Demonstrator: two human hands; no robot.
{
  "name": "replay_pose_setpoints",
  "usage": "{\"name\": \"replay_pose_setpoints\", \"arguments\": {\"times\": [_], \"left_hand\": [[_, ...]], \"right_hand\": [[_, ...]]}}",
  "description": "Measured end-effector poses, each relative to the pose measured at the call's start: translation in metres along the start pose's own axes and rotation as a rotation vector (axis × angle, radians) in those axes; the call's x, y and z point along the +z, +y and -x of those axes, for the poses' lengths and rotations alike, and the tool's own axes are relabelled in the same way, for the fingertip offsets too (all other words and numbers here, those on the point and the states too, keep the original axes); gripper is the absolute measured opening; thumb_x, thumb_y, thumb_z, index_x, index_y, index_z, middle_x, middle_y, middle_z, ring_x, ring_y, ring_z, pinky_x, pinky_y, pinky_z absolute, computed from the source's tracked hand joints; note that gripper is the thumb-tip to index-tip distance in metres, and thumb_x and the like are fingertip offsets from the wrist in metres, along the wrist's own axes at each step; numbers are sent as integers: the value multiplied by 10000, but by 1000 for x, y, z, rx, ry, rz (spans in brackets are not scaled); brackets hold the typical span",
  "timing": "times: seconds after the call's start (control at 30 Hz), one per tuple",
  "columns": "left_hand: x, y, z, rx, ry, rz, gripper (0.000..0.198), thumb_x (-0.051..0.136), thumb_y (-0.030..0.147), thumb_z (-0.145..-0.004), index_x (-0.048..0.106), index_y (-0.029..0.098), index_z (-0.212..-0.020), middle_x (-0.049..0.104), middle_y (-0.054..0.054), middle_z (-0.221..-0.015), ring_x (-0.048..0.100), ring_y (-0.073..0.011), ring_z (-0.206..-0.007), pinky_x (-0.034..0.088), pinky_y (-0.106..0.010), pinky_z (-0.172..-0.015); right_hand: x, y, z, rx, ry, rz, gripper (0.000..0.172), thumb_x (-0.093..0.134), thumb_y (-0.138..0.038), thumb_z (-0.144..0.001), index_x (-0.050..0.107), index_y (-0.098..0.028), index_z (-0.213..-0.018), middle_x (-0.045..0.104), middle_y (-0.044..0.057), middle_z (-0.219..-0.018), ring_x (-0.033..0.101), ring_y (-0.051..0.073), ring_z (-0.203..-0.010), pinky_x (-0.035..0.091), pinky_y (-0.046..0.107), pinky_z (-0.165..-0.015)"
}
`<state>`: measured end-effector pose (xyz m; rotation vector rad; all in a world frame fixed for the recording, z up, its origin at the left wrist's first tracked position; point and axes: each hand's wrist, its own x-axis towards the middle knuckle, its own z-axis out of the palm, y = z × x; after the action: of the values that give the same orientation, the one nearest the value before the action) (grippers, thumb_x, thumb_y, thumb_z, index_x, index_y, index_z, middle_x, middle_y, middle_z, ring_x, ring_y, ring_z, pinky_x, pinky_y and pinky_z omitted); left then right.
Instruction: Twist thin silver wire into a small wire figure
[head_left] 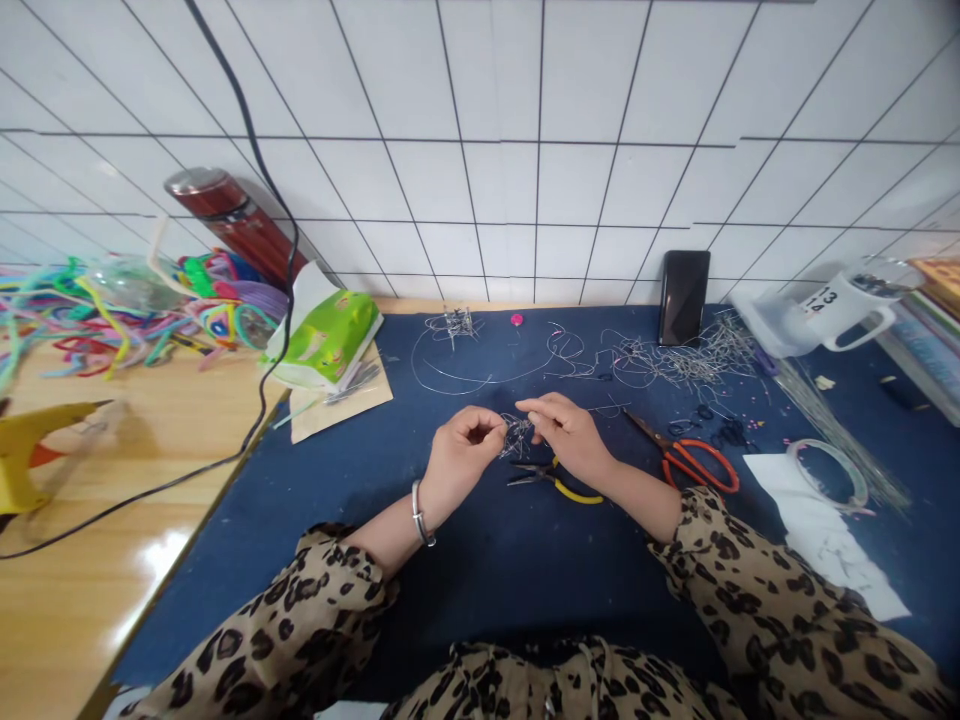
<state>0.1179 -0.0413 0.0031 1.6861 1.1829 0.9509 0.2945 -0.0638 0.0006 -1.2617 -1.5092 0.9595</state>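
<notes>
Between my two hands is a small tangled piece of thin silvery wire (517, 436). My left hand (466, 452) pinches its left side, thumb against forefinger. On its right side, my right hand (568, 436) has its thumb and fingers closed on the wirework. Just below lie pliers with yellow handles (576, 493), jaws pointing left, partly beneath my right hand. Scissors with orange handles (697, 465) rest to the right of my right wrist. A similar small wire piece (459, 322) stands farther back on the dark blue mat (480, 570).
Loose wires (697, 350) are heaped at the back right, near a black phone (683, 298) leaning on the tiled wall. A white mug (847, 305) stands far right. Leftward are a green tissue pack (330, 340), a red flask (236, 225), pipe cleaners (112, 310) and a yellow glue gun (30, 450).
</notes>
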Motion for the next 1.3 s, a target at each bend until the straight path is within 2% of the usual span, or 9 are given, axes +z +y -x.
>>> {"name": "replay_pose_setpoints", "arguments": {"times": [0.2,0.47,0.57,0.7,0.77,0.9,1.1,1.3], "left_hand": [[0,1,1,10,13,8,75,565,207,-751,621,165,-725,574,-10,-707,503,-114,-643,402,-215,-579],[1,0,0,-8,37,40,72,585,213,-743,626,161,-715,580,-11,-697,506,-112,-635,404,-213,-575],[1,0,0,-11,39,33,66,581,200,-747,625,158,-722,578,-8,-700,502,-106,-634,406,-213,-583],[1,-2,0,-28,35,53,70,579,208,-750,624,158,-732,578,-9,-709,504,-106,-638,403,-213,-587],[0,-3,-1,-28,45,64,72,582,211,-749,628,157,-737,580,-11,-708,503,-107,-637,403,-213,-586],[-1,-4,-2,-26,68,71,80,585,220,-753,632,155,-750,576,-6,-692,492,-102,-617,400,-212,-579],[0,-4,-2,-29,64,89,73,584,215,-744,631,160,-740,577,-5,-691,499,-104,-620,403,-211,-581],[0,-3,-2,-30,84,84,74,593,223,-727,641,166,-728,586,-13,-689,505,-116,-625,397,-216,-568]], "right_hand": [[2,-11,4,-8,-3,-34,256,467,-291,-880,651,-256,-1054,550,18,-893,540,73,-583,468,267,-641],[5,3,-1,275,54,-610,301,592,-320,-782,613,-200,-1057,608,28,-841,556,109,-655,492,268,-580],[2,8,-4,340,83,-729,302,623,-332,-760,612,-188,-1026,570,1,-772,518,87,-610,458,235,-530],[-2,9,-9,456,70,-880,311,542,-420,-795,620,-167,-957,537,-8,-723,466,80,-536,381,219,-437],[-3,8,-11,486,59,-926,289,528,-386,-789,625,-159,-940,543,-5,-719,469,85,-537,378,228,-441],[-4,8,-11,480,62,-907,220,589,-280,-734,637,-146,-902,551,-1,-720,474,84,-561,386,226,-465],[-3,13,-7,422,34,-808,267,600,-268,-748,643,-140,-979,571,19,-768,495,79,-588,425,225,-500],[-2,7,-6,297,22,-485,230,585,-299,-771,612,-183,-968,616,3,-727,490,76,-502,433,217,-454]]}}
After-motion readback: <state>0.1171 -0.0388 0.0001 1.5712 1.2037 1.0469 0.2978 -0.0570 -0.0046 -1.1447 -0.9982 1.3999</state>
